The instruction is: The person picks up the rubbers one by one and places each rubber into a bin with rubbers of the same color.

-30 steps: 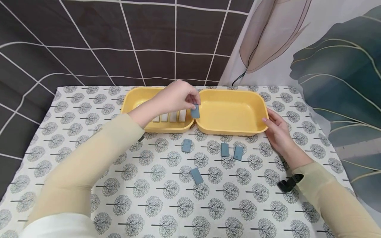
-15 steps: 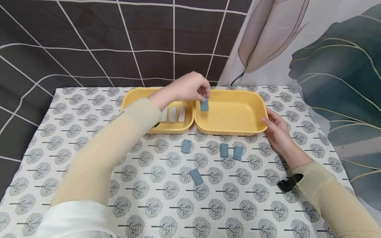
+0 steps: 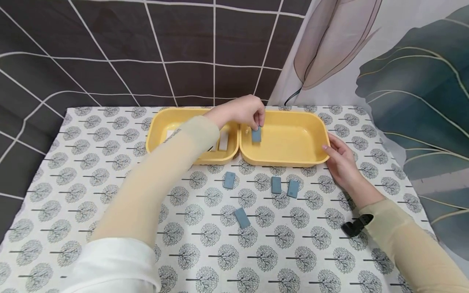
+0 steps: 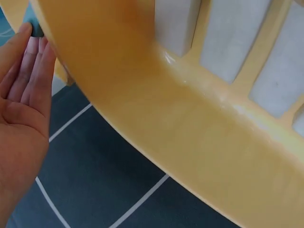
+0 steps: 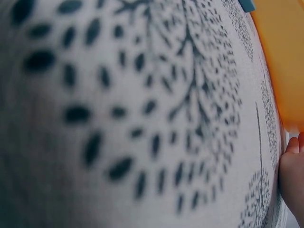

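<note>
My left hand (image 3: 246, 110) pinches a small blue rectangular tile (image 3: 256, 135) between thumb and fingers, low over the left end of the right yellow tray (image 3: 293, 142). In the left wrist view that tile (image 4: 34, 23) shows only partly, beyond the rim of the other tray. With the thumb over the rim and the fingers outside, my right hand (image 3: 340, 160) grips the right end of the right tray. Several white tiles (image 3: 223, 141) lie in a row in the left yellow tray (image 3: 161, 126), some hidden under my left forearm.
Several blue tiles (image 3: 242, 217) lie scattered on the tree-print tablecloth (image 3: 205, 256) in front of the trays. The two trays stand side by side near the table's back edge. Behind them hangs a dark gridded cloth (image 3: 190, 40).
My left hand has carried the blue tile rightward from the rims between the trays, then lowered it into the right tray's left end. My right hand stays on the rim.
</note>
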{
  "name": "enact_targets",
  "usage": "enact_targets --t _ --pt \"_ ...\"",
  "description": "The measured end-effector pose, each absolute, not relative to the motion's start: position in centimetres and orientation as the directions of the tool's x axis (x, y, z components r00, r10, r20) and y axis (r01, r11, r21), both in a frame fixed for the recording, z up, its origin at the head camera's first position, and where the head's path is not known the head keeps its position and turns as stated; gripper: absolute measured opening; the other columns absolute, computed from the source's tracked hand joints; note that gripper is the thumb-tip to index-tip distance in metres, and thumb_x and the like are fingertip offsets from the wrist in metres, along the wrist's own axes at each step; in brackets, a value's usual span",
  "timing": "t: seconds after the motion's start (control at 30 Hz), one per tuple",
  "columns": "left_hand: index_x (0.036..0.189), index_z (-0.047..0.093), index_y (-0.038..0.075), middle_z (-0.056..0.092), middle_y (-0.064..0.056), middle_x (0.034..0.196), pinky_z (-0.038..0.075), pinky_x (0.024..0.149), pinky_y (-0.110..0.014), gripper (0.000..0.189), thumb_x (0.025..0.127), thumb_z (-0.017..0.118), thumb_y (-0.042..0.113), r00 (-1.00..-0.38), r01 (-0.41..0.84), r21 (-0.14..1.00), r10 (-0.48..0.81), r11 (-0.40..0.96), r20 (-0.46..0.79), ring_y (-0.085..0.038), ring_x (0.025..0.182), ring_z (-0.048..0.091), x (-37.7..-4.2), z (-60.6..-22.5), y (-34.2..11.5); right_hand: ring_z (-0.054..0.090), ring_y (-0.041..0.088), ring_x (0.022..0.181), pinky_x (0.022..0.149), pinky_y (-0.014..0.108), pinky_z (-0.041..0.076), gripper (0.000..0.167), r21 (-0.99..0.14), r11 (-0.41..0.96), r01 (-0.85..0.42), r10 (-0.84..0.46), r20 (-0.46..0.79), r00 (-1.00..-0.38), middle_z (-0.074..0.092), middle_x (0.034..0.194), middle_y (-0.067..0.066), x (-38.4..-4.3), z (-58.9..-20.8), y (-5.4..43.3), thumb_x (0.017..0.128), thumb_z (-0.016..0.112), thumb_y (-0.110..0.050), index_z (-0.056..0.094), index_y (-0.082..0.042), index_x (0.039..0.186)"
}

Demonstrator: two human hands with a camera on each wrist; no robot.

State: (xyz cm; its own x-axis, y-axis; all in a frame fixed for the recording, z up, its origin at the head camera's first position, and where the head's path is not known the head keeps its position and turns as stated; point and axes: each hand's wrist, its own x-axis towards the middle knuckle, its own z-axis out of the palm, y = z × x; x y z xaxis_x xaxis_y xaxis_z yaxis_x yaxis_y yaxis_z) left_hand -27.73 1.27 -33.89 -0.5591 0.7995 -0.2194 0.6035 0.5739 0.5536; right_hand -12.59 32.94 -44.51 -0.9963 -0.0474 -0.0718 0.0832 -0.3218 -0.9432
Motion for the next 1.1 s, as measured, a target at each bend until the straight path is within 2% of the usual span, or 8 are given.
enact_targets --t 0.2,0.37,0.77,1.1 --pt "0.103 0.08 0.0 0.081 -0.015 0.105 0.061 0.089 -0.024 0.013 0.09 0.079 -0.001 -0.51 0.657 0.488 0.815 0.576 -0.275 -0.019 0.095 0.073 -27.8 -34.7 1.7 0.059 0.011 0.13 0.111 0.017 0.053 0.057 -0.941 -0.33 0.08 -0.047 -0.068 -0.997 0.057 0.145 -0.001 -12.4 -44.6 32.9 0.106 0.054 0.005 0.036 0.0 0.16" --pt "0.104 0.081 0.003 0.082 -0.013 0.107 0.061 0.091 -0.025 0.014 0.09 0.08 0.002 -0.503 0.698 0.414 0.812 0.584 -0.296 -0.018 0.096 0.073 -27.9 -35.1 1.8 0.059 0.01 0.13 0.112 0.017 0.052 0.055 -0.943 -0.325 0.067 -0.043 -0.056 -0.997 0.058 0.144 -0.002 -12.4 -44.6 32.7 0.106 0.053 0.006 0.039 0.0 0.158" --pt "0.105 0.082 0.004 0.081 -0.011 0.109 0.058 0.085 -0.023 0.016 0.09 0.079 0.0 -0.484 0.706 0.406 0.813 0.581 -0.323 -0.015 0.092 0.065 -27.4 -36.1 2.4 0.061 0.01 0.128 0.11 0.017 0.054 0.05 -0.937 -0.341 0.076 -0.043 -0.065 -0.997 0.06 0.143 -0.002 -12.4 -44.5 32.6 0.105 0.055 0.006 0.047 -0.004 0.154" --pt "0.107 0.083 0.006 0.08 -0.009 0.111 0.057 0.09 -0.025 0.018 0.09 0.077 -0.001 -0.484 0.729 0.36 0.811 0.582 -0.33 -0.016 0.096 0.064 -27.2 -36.5 2.7 0.06 0.009 0.13 0.111 0.017 0.053 0.058 -0.944 -0.32 0.081 -0.042 -0.071 -0.997 0.059 0.144 -0.002 -12.5 -44.5 32.8 0.106 0.054 0.006 0.035 0.001 0.16"
